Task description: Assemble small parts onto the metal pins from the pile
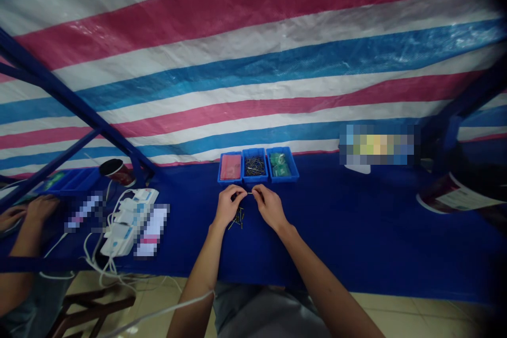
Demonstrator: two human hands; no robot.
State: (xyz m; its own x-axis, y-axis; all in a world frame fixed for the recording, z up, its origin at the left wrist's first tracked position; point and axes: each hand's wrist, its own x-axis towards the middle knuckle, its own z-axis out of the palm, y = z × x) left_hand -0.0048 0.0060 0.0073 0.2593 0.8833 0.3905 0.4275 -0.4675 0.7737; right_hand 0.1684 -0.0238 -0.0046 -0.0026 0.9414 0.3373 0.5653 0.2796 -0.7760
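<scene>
My left hand (230,204) and my right hand (268,204) meet above the blue table, fingertips almost touching. Between them they pinch a small thin screw-like piece (249,193), pale and level; its exact kind is too small to make out. Just below, beside my left hand, lies a loose pile of thin, yellowish and dark screw-like pieces (236,218). Behind the hands stand three blue bins in a row: a left bin (219,175) with pink sheets or bags, a middle bin (254,179) of dark metal screw-like pieces, and a right bin (292,173) with green packets.
Left of me lie a white power strip (129,222) with tangled cables, a blurred phone (152,229) and a dark-lidded cup (118,171). A co-worker's hands (39,208) are further left. A large cup-shaped container (455,195) sits at right. Striped sheeting (253,74) hangs behind.
</scene>
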